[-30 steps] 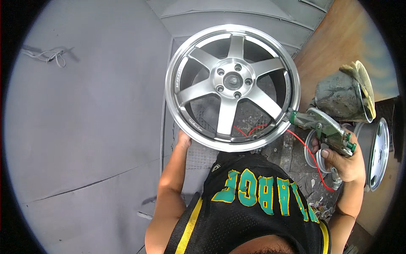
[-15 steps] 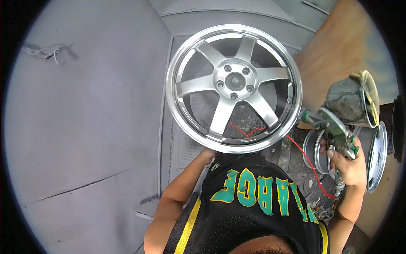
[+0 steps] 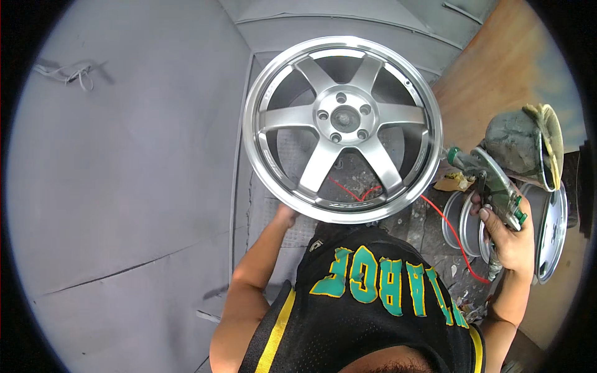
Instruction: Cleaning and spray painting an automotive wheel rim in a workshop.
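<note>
A silver alloy wheel (image 3: 390, 113) with several broad spokes and a polished rim is raised in front of my torso, its face toward me. My left hand (image 3: 286, 215) is at the lower left edge of the rim, its fingers hidden behind the wheel. On the right, my right hand (image 3: 507, 239) is wrapped round the handle of a metal spray gun (image 3: 494, 181) with green fittings. The gun's nozzle end faces the right side of the rim, a little apart from it. A red air hose (image 3: 457, 233) runs from below the gun toward the wheel.
Beyond the gun stands a grey, paint-crusted bucket-like container (image 3: 515, 146) with a yellowish rim. More silver wheels (image 3: 551, 239) stand on the right. A grey wall (image 3: 130, 161) fills the left, with white cable (image 3: 78, 76) on it. A brown board (image 3: 482, 81) leans at the far right.
The wheel has turned, its bolt holes sitting at other angles; which way I cannot tell. My left hand has shifted left and slightly up along the rim. The right hand has barely moved.
</note>
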The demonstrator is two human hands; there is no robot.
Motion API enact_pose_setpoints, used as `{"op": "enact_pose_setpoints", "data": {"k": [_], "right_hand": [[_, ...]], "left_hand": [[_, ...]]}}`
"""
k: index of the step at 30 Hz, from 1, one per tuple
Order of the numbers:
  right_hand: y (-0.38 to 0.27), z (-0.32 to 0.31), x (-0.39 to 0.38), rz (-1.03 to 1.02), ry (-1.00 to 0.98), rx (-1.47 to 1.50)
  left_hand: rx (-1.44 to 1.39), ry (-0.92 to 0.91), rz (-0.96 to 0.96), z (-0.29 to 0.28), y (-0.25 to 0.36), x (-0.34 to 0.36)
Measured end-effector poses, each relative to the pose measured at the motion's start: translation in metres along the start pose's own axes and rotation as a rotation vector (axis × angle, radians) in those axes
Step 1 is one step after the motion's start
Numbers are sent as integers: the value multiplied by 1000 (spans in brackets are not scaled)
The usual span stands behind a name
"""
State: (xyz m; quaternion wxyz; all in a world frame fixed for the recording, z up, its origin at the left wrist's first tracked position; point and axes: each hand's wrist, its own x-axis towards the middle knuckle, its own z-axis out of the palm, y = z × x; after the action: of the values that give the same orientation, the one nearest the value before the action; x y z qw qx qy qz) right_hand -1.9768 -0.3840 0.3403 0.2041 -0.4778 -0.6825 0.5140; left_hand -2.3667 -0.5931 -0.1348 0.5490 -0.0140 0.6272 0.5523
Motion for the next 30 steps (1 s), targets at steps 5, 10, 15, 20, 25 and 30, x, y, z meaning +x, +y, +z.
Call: {"op": "enact_pose_setpoints", "data": {"k": [5,10,15,20,25,30], "right_hand": [[5,-8,2,112,-91,47],[4,-7,10,106,-198,168],[6,-2,10,16,-6,126],[4,-4,2,74,45,80],[-1,-3,10,162,-200,226],[5,0,9,21,-63,182]], "left_hand": [[-179,84,-15,-19,9,21],[29,-87,82,19,-32,-4],[264,-219,-128,64,-42,-42],[409,-226,-20,71,-25,-55],[-148,-39,-205,65,-11,-48],[-198,-52,-213,62,-1,-44]]}}
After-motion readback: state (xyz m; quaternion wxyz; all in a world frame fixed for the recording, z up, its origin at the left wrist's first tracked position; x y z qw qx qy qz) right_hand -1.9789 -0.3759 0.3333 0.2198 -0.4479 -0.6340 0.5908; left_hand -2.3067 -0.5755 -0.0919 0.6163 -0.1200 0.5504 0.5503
